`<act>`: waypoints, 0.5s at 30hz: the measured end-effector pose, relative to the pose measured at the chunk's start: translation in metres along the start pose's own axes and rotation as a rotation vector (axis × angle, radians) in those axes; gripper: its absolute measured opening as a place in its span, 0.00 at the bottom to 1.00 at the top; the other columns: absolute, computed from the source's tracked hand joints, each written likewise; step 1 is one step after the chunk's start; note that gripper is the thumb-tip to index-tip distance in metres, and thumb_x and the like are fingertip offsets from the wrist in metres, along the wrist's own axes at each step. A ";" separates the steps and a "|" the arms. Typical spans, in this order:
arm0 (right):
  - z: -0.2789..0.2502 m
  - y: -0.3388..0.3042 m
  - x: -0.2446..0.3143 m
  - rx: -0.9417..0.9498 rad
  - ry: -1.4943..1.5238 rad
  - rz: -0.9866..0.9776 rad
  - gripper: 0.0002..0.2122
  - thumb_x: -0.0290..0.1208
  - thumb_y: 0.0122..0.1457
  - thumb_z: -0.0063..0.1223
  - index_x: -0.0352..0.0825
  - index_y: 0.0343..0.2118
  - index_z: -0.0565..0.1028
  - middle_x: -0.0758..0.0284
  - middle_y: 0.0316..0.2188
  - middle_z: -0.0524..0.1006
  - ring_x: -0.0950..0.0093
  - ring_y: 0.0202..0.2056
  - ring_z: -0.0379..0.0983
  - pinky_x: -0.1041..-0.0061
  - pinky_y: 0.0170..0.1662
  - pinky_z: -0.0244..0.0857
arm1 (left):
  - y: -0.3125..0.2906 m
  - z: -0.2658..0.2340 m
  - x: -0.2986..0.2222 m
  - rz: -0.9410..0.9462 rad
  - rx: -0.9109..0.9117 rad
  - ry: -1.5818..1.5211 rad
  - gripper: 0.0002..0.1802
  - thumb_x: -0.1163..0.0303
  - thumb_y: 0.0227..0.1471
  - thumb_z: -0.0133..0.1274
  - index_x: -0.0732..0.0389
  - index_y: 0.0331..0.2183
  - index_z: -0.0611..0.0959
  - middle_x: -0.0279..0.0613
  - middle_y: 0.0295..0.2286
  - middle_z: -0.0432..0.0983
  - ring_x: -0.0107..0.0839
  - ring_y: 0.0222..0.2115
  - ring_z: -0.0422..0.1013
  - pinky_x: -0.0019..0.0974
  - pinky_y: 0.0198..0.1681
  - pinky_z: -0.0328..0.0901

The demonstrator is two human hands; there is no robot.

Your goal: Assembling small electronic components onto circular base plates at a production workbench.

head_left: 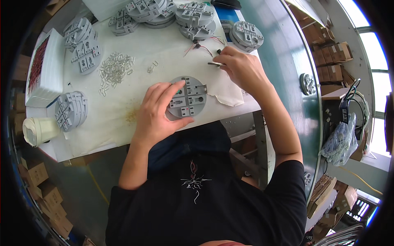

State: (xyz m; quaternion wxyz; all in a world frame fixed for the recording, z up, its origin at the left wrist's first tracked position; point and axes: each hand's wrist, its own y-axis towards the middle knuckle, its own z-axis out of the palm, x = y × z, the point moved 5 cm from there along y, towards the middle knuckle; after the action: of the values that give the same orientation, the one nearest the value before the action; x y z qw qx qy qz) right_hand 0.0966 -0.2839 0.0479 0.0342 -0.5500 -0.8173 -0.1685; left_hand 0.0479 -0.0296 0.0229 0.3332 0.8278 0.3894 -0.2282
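Note:
On the covered table in front of me lies a round grey plastic base [188,101] with raised blocks and slots. My left hand [155,111] grips its left edge, fingers over the top and thumb at the near rim. Farther right, my right hand [243,67] is closed with the fingertips pinched together. From them juts a small dark metal tool [215,64], mostly hidden by the hand, so its kind is unclear. Just left of that hand lie thin red and dark wires [198,46]. A pile of small clear plastic pieces [115,70] lies left of the base.
Stacks of similar grey bases [196,18] stand along the back, with more [72,110] at the left. A white foam box [46,67] of red parts and a cream cup [40,131] sit at the left edge. A green conveyor-like surface [283,45] runs along the right.

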 end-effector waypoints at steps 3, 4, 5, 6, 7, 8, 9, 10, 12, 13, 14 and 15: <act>0.008 0.002 0.000 0.028 -0.139 -0.099 0.09 0.25 0.56 0.69 0.38 0.40 0.85 0.69 0.37 0.81 0.65 0.30 0.78 0.67 0.36 0.74 | -0.002 0.004 -0.002 -0.008 0.004 -0.030 0.49 0.61 0.32 0.80 0.55 0.59 0.80 0.43 0.52 0.77 0.48 0.52 0.72 0.49 0.55 0.69; -0.001 0.004 0.001 -0.039 0.053 -0.042 0.08 0.23 0.57 0.68 0.35 0.40 0.84 0.67 0.39 0.82 0.68 0.31 0.80 0.69 0.36 0.74 | -0.002 0.003 -0.004 0.005 -0.010 -0.006 0.47 0.59 0.34 0.79 0.55 0.58 0.80 0.43 0.50 0.77 0.47 0.51 0.72 0.48 0.55 0.69; -0.010 0.005 0.002 -0.103 0.245 0.014 0.07 0.21 0.57 0.67 0.33 0.39 0.83 0.66 0.42 0.83 0.72 0.32 0.81 0.71 0.37 0.74 | -0.001 0.001 -0.005 0.016 -0.025 0.019 0.45 0.57 0.36 0.78 0.56 0.58 0.81 0.43 0.48 0.78 0.47 0.50 0.72 0.47 0.54 0.69; -0.017 0.005 0.003 -0.166 0.438 0.072 0.07 0.19 0.58 0.66 0.31 0.39 0.82 0.64 0.44 0.84 0.75 0.34 0.82 0.74 0.37 0.75 | 0.000 -0.001 -0.007 0.027 -0.041 0.044 0.44 0.55 0.37 0.78 0.56 0.57 0.81 0.43 0.46 0.78 0.47 0.49 0.73 0.46 0.53 0.69; -0.021 0.004 0.009 -0.156 0.442 0.063 0.07 0.19 0.58 0.66 0.31 0.39 0.82 0.64 0.44 0.84 0.75 0.34 0.82 0.74 0.37 0.75 | 0.001 -0.003 -0.007 0.016 -0.047 0.046 0.44 0.55 0.37 0.78 0.56 0.57 0.81 0.43 0.46 0.78 0.47 0.49 0.73 0.46 0.53 0.69; -0.021 -0.002 0.010 -0.093 0.684 0.195 0.07 0.19 0.59 0.66 0.30 0.39 0.81 0.62 0.45 0.84 0.77 0.36 0.81 0.76 0.37 0.74 | 0.003 -0.007 -0.007 0.037 -0.111 -0.020 0.40 0.55 0.40 0.77 0.56 0.56 0.82 0.43 0.44 0.79 0.46 0.48 0.73 0.45 0.52 0.69; -0.018 -0.008 0.013 -0.025 0.924 0.330 0.07 0.18 0.59 0.66 0.30 0.39 0.80 0.60 0.46 0.83 0.79 0.37 0.81 0.78 0.38 0.74 | 0.005 -0.012 -0.007 0.057 -0.175 -0.085 0.37 0.55 0.43 0.76 0.56 0.54 0.83 0.43 0.43 0.80 0.45 0.47 0.74 0.44 0.51 0.69; -0.011 -0.016 0.016 0.046 1.167 0.474 0.07 0.17 0.60 0.66 0.29 0.39 0.79 0.59 0.47 0.83 0.80 0.39 0.80 0.81 0.38 0.73 | 0.008 -0.018 -0.008 0.073 -0.231 -0.149 0.34 0.55 0.46 0.75 0.57 0.53 0.84 0.42 0.42 0.80 0.44 0.46 0.74 0.43 0.49 0.70; -0.007 -0.023 0.034 0.046 1.254 0.428 0.08 0.19 0.60 0.67 0.31 0.41 0.80 0.64 0.44 0.82 0.84 0.36 0.76 0.83 0.35 0.69 | 0.019 -0.025 -0.011 0.074 -0.246 -0.204 0.30 0.55 0.49 0.74 0.58 0.51 0.85 0.42 0.40 0.81 0.43 0.44 0.75 0.43 0.48 0.70; -0.006 -0.024 0.045 0.029 1.336 0.372 0.09 0.20 0.59 0.69 0.32 0.42 0.81 0.69 0.40 0.82 0.88 0.32 0.73 0.85 0.32 0.65 | 0.025 -0.031 -0.016 0.092 -0.263 -0.258 0.27 0.56 0.51 0.73 0.59 0.48 0.86 0.42 0.38 0.82 0.42 0.42 0.75 0.43 0.47 0.70; -0.005 -0.024 0.053 0.011 1.418 0.316 0.11 0.21 0.59 0.70 0.33 0.44 0.82 0.74 0.37 0.81 0.91 0.29 0.70 0.87 0.30 0.61 | 0.028 -0.036 -0.021 0.109 -0.281 -0.312 0.24 0.56 0.53 0.72 0.60 0.46 0.88 0.42 0.36 0.82 0.41 0.39 0.76 0.42 0.46 0.70; -0.001 -0.023 0.056 0.019 1.421 0.315 0.11 0.21 0.59 0.70 0.33 0.44 0.82 0.74 0.37 0.81 0.91 0.29 0.70 0.87 0.30 0.61 | 0.029 -0.040 -0.024 0.103 -0.284 -0.309 0.24 0.56 0.53 0.72 0.60 0.46 0.88 0.42 0.36 0.82 0.41 0.39 0.76 0.42 0.46 0.70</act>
State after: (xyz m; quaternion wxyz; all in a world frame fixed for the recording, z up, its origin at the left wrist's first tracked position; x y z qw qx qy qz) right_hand 0.0530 -0.2422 0.0568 0.5852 -0.4187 -0.5103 -0.4710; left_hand 0.0615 -0.0261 0.0767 0.5134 0.7466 0.3190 -0.2779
